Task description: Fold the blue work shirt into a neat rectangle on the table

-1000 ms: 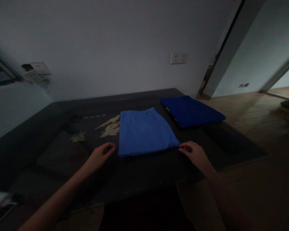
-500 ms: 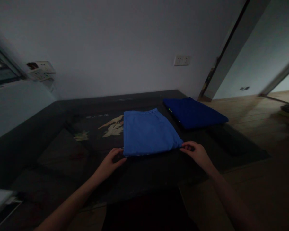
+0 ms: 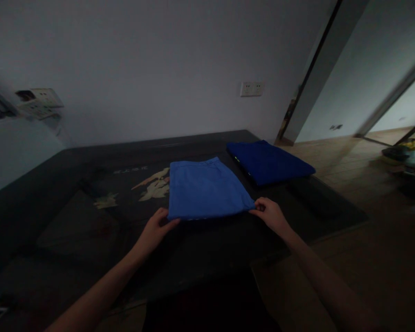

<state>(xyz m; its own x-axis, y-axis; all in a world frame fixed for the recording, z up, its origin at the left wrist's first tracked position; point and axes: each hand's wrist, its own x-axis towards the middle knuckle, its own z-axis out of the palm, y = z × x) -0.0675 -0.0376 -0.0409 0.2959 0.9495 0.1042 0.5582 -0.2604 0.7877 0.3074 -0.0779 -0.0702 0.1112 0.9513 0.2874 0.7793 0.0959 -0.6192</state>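
A light blue folded garment (image 3: 205, 189) lies on a dark table, its near edge toward me; its exact kind is not clear. At its near left corner my left hand (image 3: 157, 228) is closed in a pinch, thumb along the edge and fingers partly under the cloth. The near right corner is bunched between the thumb and fingers of my right hand (image 3: 270, 215). Behind and to the right lies a darker blue folded cloth (image 3: 269, 161), touched by neither hand.
The dark table (image 3: 207, 249) has a glossy top with a pale bird-and-leaf picture (image 3: 155, 184). Behind it stands a wall with a socket plate (image 3: 252, 89). A dark flat item (image 3: 313, 200) lies at the right. Wooden floor (image 3: 335, 159) extends to the right, with a cluttered pile (image 3: 413, 154) on it.
My left thumb has moved onto the garment's near left corner, where the hand now pinches it. My right hand keeps its hold. The whole view has shifted slightly to the right.
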